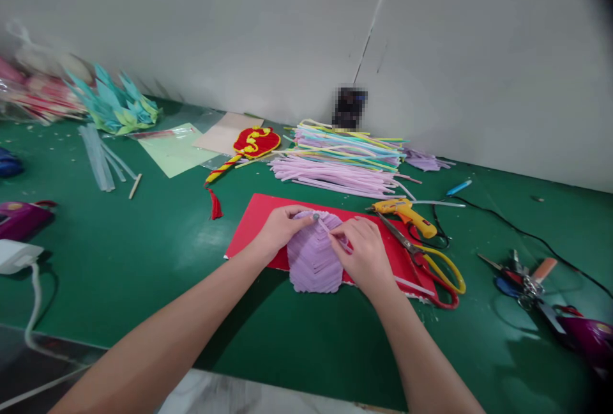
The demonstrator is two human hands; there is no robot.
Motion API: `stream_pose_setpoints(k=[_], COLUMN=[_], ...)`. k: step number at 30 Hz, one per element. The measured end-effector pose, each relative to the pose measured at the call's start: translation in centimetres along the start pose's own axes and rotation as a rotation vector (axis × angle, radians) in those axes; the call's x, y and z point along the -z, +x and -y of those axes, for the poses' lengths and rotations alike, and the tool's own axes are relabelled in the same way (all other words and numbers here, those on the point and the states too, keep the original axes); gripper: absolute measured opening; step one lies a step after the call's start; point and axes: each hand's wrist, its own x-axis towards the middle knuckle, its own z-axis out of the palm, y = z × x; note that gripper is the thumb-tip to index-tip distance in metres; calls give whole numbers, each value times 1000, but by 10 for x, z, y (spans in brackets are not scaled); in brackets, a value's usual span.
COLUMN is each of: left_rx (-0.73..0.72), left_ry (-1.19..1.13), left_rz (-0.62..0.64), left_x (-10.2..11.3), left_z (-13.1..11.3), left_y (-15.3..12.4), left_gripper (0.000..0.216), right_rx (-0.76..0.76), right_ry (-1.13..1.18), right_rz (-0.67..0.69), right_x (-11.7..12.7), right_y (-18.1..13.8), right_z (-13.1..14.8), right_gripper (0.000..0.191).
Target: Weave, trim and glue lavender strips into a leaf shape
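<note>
A flat lilac piece made of pipe cleaners [309,257] laid in a V pattern is held over a red board [249,225]. My left hand [283,225] grips its upper left edge, thumb on the face. Between the fingertips of my right hand [361,248] is a single lilac pipe cleaner [324,225], slanting across the top of the piece. Its far end passes under the right hand. To the right of that hand lie scissors [421,257] with red and yellow handles and a yellow glue gun [407,213].
Bundled pipe cleaners [335,174] lie at the back, near a red and yellow fan-shaped ornament [256,142]. Glue sticks [98,158] and turquoise folded paper [117,104] are at left. Keys [529,286] and a black cable [527,229] lie at right. A white charger [19,255] sits at the left edge.
</note>
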Motion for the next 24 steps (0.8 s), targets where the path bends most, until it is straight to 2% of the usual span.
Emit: stream_pose_setpoints(k=[6,12,24], left_rx=[2,-29,6], left_ry=[-8,12,-27], left_rz=[3,24,83], left_x=[0,1,2], left_z=[3,3,1], left_y=[1,2,1], left_gripper=[33,29,32], right_rx=[-26,-32,-37], right_ry=[-6,-2,-25], right_rz=[-24,-67,-41], right_x=[6,2,0], right_y=[1,1,1], right_z=[-4,0,4], right_gripper=[9,8,11])
